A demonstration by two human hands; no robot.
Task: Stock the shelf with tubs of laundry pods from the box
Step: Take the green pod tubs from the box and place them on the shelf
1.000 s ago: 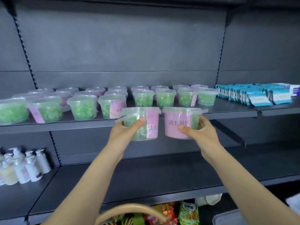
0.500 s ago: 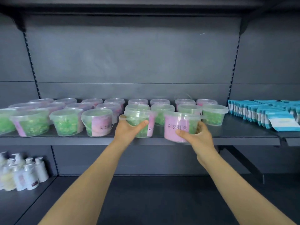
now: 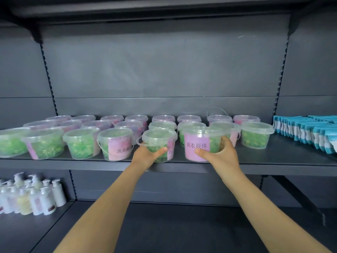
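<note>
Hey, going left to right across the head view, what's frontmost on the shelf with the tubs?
Four standing tubs → tub in left hand → pink-labelled tub in right hand → green tub → blue-and-white packets

Forearms (image 3: pixel 109 207) bare to the frame's edge — left hand (image 3: pixel 145 155) and right hand (image 3: pixel 221 157) bare too.

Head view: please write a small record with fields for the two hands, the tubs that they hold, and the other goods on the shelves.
left hand: grips the left tub, thumb on its front
right hand: grips the right tub, thumb on its pink label
both tubs: front edge of the shelf, side by side; contact with it unclear
other tubs: rows behind and beside, lids on
blue packets: right end, same shelf
pump bottles: lower shelf, far left
</note>
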